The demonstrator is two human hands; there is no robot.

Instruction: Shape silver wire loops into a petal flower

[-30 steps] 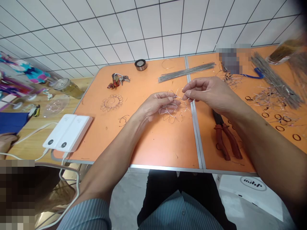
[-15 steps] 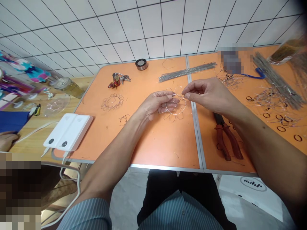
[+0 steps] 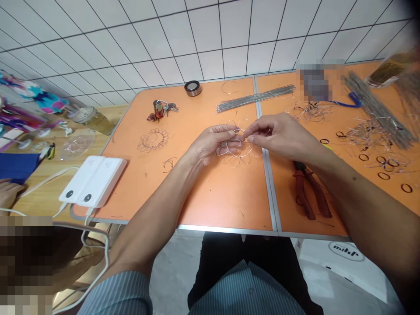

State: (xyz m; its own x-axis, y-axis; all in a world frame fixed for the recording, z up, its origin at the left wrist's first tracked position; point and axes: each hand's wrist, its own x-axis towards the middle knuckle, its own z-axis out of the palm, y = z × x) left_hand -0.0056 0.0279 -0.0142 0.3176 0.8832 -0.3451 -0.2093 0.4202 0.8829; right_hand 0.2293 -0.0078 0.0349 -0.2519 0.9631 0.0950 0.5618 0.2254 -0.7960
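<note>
My left hand (image 3: 216,142) pinches the left side of a thin wire ring with petal-like loops (image 3: 240,161), held over the orange table. At the ring's right side is my right hand (image 3: 271,134), its thumb and forefinger pressed together on the wire. Just what those fingertips grip is too fine to see apart from the ring. A second looped wire ring (image 3: 153,140) lies flat to the left. Red-handled pliers (image 3: 310,192) rest below my right forearm, their jaws partly hidden by it.
Behind my hands lies a bundle of straight wires (image 3: 256,98). Tape (image 3: 192,88) and keys (image 3: 162,109) sit farther back. Small dark rings (image 3: 383,176) and wire tangles (image 3: 364,133) are at right. White power banks (image 3: 93,181) stand left, near another person's hand (image 3: 9,191).
My right hand has moved left and slightly down, its fingertips now nearer my left hand across the wire ring. My left hand keeps its hold in nearly the same place.
</note>
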